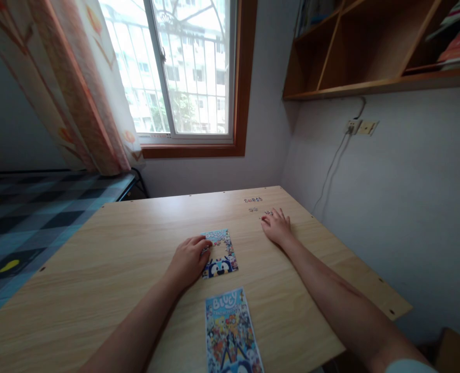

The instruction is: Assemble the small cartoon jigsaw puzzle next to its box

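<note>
A partly assembled jigsaw puzzle [233, 254] lies on the table, its frame joined around a bare gap in the middle. My left hand [189, 259] rests over its left side, fingers laid out across the edge and hiding part of it. Farther back on the right, my right hand [277, 227] is beside loose puzzle pieces [267, 213], with its fingers apart and partly covering them. More loose pieces [253, 200] sit in a row behind, and a few others [253, 210] lie just in front of that row. Nearest me is a Bluey picture sheet [232, 329].
The light wooden table [128, 254] meets the wall side on the right. A checked bed [39, 207] stands to the left, below a curtain [78, 88]. Wooden shelves [354, 88] hang at upper right, above a wall socket [353, 127] with a cord.
</note>
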A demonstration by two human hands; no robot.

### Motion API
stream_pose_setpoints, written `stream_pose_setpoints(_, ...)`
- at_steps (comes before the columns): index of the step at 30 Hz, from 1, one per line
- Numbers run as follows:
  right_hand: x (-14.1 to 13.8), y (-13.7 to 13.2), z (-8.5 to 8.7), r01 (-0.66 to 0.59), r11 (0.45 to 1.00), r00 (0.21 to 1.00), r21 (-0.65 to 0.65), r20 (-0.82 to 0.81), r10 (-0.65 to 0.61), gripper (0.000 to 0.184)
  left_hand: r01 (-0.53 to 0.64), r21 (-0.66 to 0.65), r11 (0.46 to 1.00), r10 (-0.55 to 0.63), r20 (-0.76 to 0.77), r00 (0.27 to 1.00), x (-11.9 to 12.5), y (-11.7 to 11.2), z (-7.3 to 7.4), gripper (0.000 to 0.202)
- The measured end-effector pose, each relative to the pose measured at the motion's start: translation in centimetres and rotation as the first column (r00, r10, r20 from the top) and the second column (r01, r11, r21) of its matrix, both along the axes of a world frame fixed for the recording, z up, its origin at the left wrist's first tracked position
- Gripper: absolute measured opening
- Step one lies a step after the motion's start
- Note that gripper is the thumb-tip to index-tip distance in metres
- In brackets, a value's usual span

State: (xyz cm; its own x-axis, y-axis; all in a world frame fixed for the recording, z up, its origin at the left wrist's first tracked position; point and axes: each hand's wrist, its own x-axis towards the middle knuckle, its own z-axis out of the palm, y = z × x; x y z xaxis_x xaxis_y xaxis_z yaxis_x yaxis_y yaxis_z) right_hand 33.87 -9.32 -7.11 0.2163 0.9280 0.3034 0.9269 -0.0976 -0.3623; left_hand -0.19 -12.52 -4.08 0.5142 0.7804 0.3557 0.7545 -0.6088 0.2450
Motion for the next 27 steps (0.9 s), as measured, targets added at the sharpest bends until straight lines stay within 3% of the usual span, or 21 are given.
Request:
stream_pose_setpoints(4, -0.5, -0.6, 1.3, -0.034, 0.999, 0.998, 0.005, 0.052, 0.033, 0.017, -0.005, 0.0, 1.0, 0.005, 0.002, 1.0, 0.0, -0.1, 0.0, 0.031)
stream_pose_setpoints(12, 0.1, -1.6, 2.5, 0.041, 0.999, 0.995, 0.023, 0.09, -0.043, 0.022, 0.003, -0.01, 1.0, -0.003, -0.003, 1.0, -0.1, -0.2, -0.1, 0.031)
stream_pose_setpoints(27, -0.4, -2.2, 3.0, -0.055, 0.995, 0.99, -0.084, 0.126, 0.065, 0.021, 0.016, -0.007, 1.0, -0.016, 0.025, 1.0, 0.0, -0.4, -0.1, 0.028)
